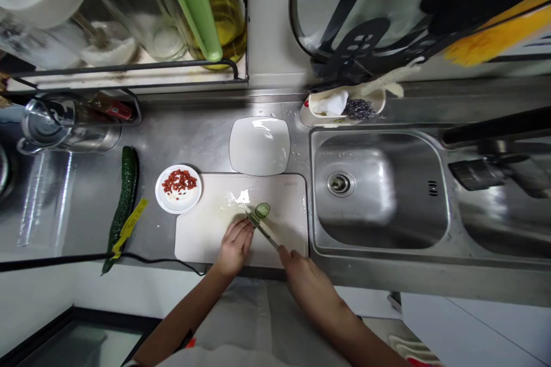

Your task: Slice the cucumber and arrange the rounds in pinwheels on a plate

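My left hand [235, 248] rests on the white cutting board [202, 241], its fingers closed round a piece of cucumber that they mostly hide. My right hand [303, 278] grips the handle of a knife [271, 239]. The blade lies right beside the left fingertips, with green cucumber along it. Just beyond the blade, a few cut cucumber slices [262, 210] lie on the wet board.
A plate of red berries [163, 202] stands at the board's left corner, a white square dish [259, 149] behind it. A whole cucumber [123, 200] lies farther left, near a black cable [161, 260] with a yellow tag [131, 226]. The steel sink [408, 200] is at right.
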Tool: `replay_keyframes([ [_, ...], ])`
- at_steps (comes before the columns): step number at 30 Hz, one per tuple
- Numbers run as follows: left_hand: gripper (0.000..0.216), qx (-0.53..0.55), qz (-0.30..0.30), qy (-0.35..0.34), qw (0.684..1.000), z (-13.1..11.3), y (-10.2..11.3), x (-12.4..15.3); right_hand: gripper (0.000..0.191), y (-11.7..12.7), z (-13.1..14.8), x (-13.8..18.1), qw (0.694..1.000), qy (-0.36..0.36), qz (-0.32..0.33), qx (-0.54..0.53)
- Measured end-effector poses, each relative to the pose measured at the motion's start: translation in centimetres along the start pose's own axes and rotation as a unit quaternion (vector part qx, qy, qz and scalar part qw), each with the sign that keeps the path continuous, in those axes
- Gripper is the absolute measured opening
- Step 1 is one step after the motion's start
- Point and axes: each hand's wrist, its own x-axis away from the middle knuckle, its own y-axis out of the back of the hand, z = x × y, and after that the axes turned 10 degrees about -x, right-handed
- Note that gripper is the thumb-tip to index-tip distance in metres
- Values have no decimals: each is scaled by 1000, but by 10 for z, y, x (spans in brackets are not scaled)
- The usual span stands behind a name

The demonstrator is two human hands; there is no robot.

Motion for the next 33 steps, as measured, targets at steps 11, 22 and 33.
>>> replay_keyframes([
  [11,30,-10,-3,-8,1000,-2,3,-3,44,-1,1,-8,1000,3,-6,10],
  [22,30,-13,0,-4,1000,-2,3,-4,41,-8,1,-15,998,25,-47,28],
  [33,31,-13,-1,-5,1000,-2,2,-3,38,-17,1,-28,998,29,-63,14],
])
